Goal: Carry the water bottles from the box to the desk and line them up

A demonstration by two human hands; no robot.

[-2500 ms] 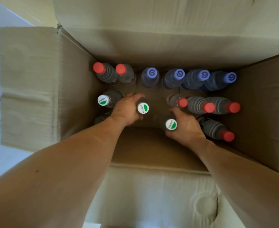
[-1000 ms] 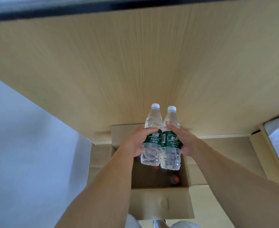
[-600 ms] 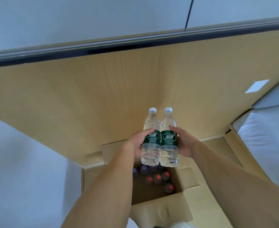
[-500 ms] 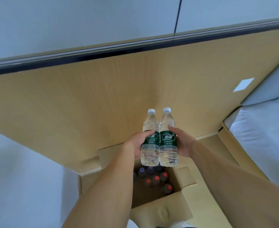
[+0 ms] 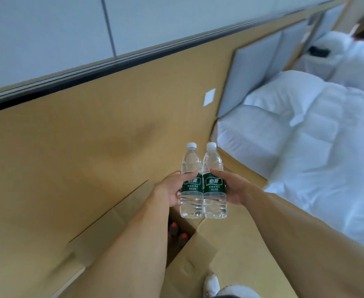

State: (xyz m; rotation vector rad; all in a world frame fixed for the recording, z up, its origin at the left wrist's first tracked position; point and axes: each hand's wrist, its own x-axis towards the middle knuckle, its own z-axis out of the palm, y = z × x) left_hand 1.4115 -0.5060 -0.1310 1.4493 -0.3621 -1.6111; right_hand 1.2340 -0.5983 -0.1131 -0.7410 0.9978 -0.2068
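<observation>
I hold two clear water bottles with white caps and green labels, upright and side by side in the air. My left hand (image 5: 171, 191) grips the left bottle (image 5: 191, 183) around its label. My right hand (image 5: 233, 188) grips the right bottle (image 5: 214, 183) the same way. Below them the open cardboard box (image 5: 194, 254) stands on the floor, with red-capped bottles (image 5: 183, 235) showing inside it, partly hidden by my left forearm. The desk is not in view.
A wooden wall panel (image 5: 80, 136) fills the left and centre. A bed with white bedding (image 5: 316, 136) lies to the right, with a grey headboard (image 5: 254, 67) behind it. A white shoe (image 5: 211, 286) shows at the bottom, by the box.
Both hands took a green-labelled bottle inside the box and lifted them out together. Since then the view has swung right, bringing the bed into sight, while the bottles stay held side by side.
</observation>
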